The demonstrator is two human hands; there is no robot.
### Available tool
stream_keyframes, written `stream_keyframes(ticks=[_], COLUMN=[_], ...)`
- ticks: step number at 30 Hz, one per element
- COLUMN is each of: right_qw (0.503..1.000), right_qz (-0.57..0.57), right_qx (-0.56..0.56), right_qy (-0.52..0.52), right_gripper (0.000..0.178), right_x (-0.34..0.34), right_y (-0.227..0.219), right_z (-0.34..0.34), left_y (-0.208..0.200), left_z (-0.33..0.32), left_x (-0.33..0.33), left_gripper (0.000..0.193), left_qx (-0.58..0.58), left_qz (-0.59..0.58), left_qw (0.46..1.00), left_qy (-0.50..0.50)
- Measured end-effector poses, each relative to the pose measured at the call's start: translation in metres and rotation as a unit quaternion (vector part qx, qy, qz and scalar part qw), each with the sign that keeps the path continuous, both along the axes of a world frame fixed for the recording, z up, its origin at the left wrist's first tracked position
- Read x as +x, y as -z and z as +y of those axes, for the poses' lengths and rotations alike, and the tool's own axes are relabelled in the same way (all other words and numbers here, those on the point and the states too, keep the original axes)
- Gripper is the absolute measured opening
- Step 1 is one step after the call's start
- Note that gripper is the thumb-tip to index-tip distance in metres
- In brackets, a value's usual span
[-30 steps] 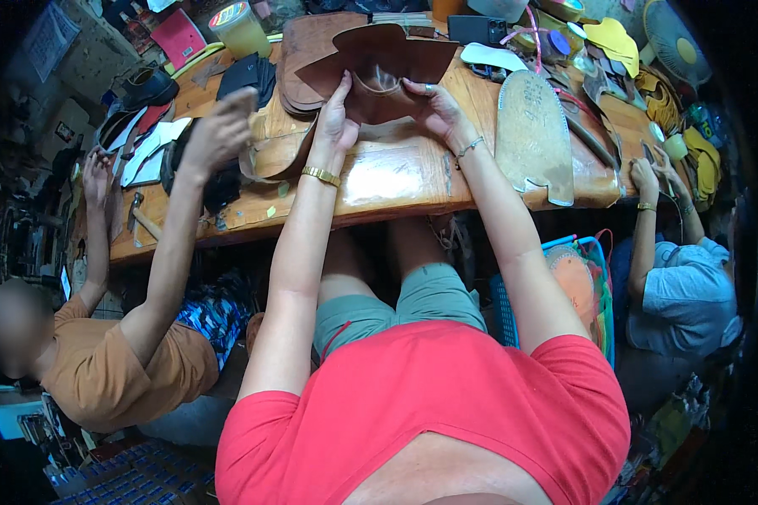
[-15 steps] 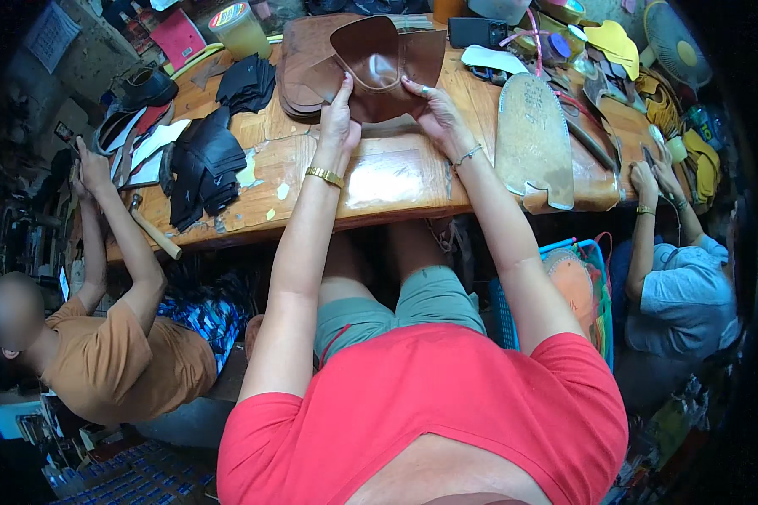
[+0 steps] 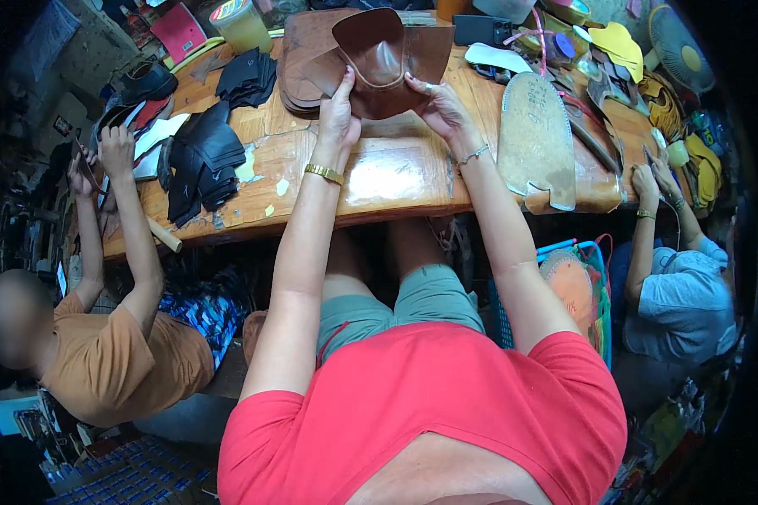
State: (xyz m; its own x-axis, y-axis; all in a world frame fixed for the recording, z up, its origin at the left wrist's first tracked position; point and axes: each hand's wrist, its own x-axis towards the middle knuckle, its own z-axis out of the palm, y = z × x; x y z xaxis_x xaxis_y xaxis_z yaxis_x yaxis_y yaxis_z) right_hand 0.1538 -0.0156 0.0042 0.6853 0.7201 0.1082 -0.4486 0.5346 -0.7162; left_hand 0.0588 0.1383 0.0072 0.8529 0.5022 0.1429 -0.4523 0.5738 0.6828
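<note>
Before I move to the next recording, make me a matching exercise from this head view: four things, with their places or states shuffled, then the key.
Things
1. brown leather
2. basket
3. fan
4. black pieces

Places or states
A. at the picture's upper right
B. on the table, left of the left hand
C. held by the left hand and right hand
D. blue, partly behind the right arm

Pairs: 1-C, 2-D, 3-A, 4-B

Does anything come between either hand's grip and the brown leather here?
Nothing visible does: the left hand's grip and the right hand's grip both meet the leather directly, at its near side. The black pieces lie off to the left, the pale board to the right.
</note>
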Motion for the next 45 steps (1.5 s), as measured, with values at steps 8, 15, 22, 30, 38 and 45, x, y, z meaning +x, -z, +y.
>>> stream_keyframes(ticks=[8, 15, 22, 30, 38, 45], right_qw=[0.999, 0.996, 0.999, 0.998, 0.999, 1.000], right_qz=[-0.027, -0.060, -0.033, -0.034, 0.015, 0.019], right_qx=[-0.037, -0.044, -0.024, -0.050, -0.013, -0.015], right_qy=[0.012, 0.040, 0.007, -0.001, 0.027, 0.004], right_gripper=[0.033, 0.041, 0.046, 0.042, 0.027, 0.024], right_x=[-0.014, -0.017, -0.009, -0.010, -0.006, -0.006], right_y=[-0.009, -0.010, -0.002, -0.007, -0.004, -0.001], right_z=[0.003, 0.002, 0.007, -0.003, 0.000, 0.003], left_y=[-0.001, 0.000, 0.002, 0.004, -0.002, -0.009], left_z=[0.001, -0.001, -0.003, 0.006, -0.002, -0.008], left_x=[-0.005, -0.006, -0.002, -0.004, -0.012, -0.016], left_gripper=[0.038, 0.043, 0.039, 0.040, 0.042, 0.045], left_qx=[-0.007, 0.010, 0.015, 0.000, 0.071, 0.052], left_qz=[-0.010, 0.017, 0.021, 0.009, 0.018, 0.003], left_qw=[1.000, 1.000, 1.000, 0.998, 0.991, 0.992], left_qy=[-0.022, -0.010, -0.008, 0.055, 0.108, 0.119])
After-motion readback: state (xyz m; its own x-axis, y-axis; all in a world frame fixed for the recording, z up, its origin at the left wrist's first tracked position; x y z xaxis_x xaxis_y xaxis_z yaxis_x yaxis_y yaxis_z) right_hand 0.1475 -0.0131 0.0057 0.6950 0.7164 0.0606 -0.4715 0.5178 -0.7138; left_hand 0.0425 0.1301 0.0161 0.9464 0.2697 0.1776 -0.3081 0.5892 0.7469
